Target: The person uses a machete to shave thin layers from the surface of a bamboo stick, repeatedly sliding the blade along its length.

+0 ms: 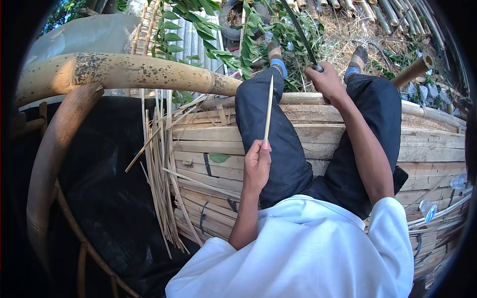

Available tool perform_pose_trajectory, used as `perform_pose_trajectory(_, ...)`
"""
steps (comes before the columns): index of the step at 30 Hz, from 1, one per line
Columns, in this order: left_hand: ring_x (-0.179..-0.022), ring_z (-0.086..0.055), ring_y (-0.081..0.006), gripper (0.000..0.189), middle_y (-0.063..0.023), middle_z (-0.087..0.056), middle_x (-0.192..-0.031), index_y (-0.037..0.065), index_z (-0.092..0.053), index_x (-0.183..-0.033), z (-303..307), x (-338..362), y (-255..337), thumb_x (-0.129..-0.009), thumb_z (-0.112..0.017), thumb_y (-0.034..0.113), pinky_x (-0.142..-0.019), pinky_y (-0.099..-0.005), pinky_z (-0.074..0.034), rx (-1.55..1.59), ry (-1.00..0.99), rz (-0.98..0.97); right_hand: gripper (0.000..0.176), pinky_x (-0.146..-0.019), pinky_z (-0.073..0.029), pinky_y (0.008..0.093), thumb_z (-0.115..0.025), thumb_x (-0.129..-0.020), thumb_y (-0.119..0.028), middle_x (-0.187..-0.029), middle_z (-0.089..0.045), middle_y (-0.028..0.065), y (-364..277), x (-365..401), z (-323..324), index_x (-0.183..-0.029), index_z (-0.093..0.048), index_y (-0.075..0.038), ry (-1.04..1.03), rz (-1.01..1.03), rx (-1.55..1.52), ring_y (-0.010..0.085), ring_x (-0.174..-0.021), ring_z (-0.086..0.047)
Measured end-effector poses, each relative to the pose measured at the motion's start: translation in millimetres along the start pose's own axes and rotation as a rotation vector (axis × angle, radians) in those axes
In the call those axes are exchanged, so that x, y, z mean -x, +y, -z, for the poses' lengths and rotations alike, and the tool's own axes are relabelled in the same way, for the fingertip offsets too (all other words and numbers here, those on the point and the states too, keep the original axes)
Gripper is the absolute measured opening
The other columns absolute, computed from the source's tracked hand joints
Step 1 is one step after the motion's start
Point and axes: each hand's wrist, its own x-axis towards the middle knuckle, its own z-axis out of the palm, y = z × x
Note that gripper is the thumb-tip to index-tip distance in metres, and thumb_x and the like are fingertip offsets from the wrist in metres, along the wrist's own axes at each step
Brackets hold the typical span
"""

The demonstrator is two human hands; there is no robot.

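Observation:
My left hand [257,168] is closed around the lower end of a thin, pale bamboo stick [270,109]. The stick points up and away from me, in front of my left thigh, and its far end narrows to a point. Over by my right knee, my right hand [325,84] grips the dark handle of a machete [300,32]. Its long dark blade reaches up and to the left, past the top edge of the view. Blade and stick are apart.
I sit on stacked bamboo slats [208,134]. Long thin strips [161,198] lie to my left, beside black sheeting [109,179]. A thick bamboo pole [149,72] crosses at left. Leafy branches [203,30] hang ahead. A plastic cup [427,209] lies at right.

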Motion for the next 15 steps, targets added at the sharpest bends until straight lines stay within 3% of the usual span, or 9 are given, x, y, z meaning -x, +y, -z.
perform_pose_trajectory(2, -0.048, -0.027, 0.0007, 0.027, 0.0091, -0.032, -0.058, 0.008, -0.049, -0.087, -1, -2, 1, -0.100, -0.045, 0.031, -0.042, -0.0188, -0.020, -0.005, -0.008, 0.007, 0.025, -0.043, -0.025, 0.0241, -0.061, -0.082, -0.024, -0.052, -0.040, -0.0064, -6, 9, -2, -0.093, -0.068, -0.003, -0.170, -0.088, -0.412, 0.0044, -0.044, -0.032)
perform_pose_trajectory(5, -0.048, -0.027, 0.0007, 0.027, 0.0090, -0.032, -0.058, 0.007, -0.049, -0.087, -3, -4, 2, -0.101, -0.044, 0.030, -0.042, -0.0190, -0.020, -0.014, 0.004, -0.003, 0.023, -0.041, -0.019, 0.0218, -0.054, -0.088, -0.017, -0.050, -0.031, -0.0086, -29, 27, -6, -0.103, -0.065, -0.003, -0.280, -0.012, -0.656, 0.0022, -0.041, -0.027)
perform_pose_trajectory(6, -0.049, -0.027, 0.0006, 0.027, 0.0089, -0.032, -0.059, 0.007, -0.049, -0.086, -3, -5, 0, -0.101, -0.044, 0.029, -0.043, -0.0190, -0.020, -0.030, 0.016, -0.015, 0.034, -0.042, -0.020, 0.0210, -0.052, -0.089, -0.014, -0.050, -0.029, -0.0093, -32, 30, -8, -0.120, -0.059, -0.003, -0.322, -0.011, -0.692, 0.0020, -0.041, -0.026)
perform_pose_trajectory(9, -0.051, -0.027, 0.0003, 0.027, 0.0085, -0.032, -0.059, 0.007, -0.049, -0.087, -4, -7, -1, -0.101, -0.044, 0.029, -0.044, -0.0189, -0.021, -0.057, 0.033, -0.034, 0.041, -0.042, -0.023, 0.0209, -0.055, -0.084, -0.011, -0.052, -0.031, -0.0091, -35, 38, -12, -0.126, -0.057, -0.007, -0.415, 0.057, -0.791, 0.0024, -0.043, -0.027)
perform_pose_trajectory(14, -0.053, -0.028, -0.0004, 0.027, 0.0079, -0.033, -0.060, 0.006, -0.050, -0.087, -6, -8, -7, -0.101, -0.044, 0.028, -0.046, -0.0191, -0.022, -0.089, 0.034, -0.043, 0.054, -0.042, -0.023, 0.0218, -0.053, -0.084, -0.007, -0.051, -0.028, -0.0088, -40, 44, -15, -0.137, -0.048, -0.013, -0.444, 0.076, -0.642, 0.0029, -0.042, -0.027)
perform_pose_trajectory(15, -0.048, -0.025, 0.0005, 0.027, 0.0088, -0.030, -0.057, 0.008, -0.048, -0.087, -7, -8, -8, -0.101, -0.043, 0.030, -0.042, -0.0190, -0.019, -0.110, 0.032, -0.062, 0.054, -0.042, -0.023, 0.0218, -0.053, -0.084, -0.007, -0.051, -0.028, -0.0088, -40, 44, -16, -0.137, -0.048, -0.013, -0.444, 0.075, -0.643, 0.0029, -0.042, -0.027)
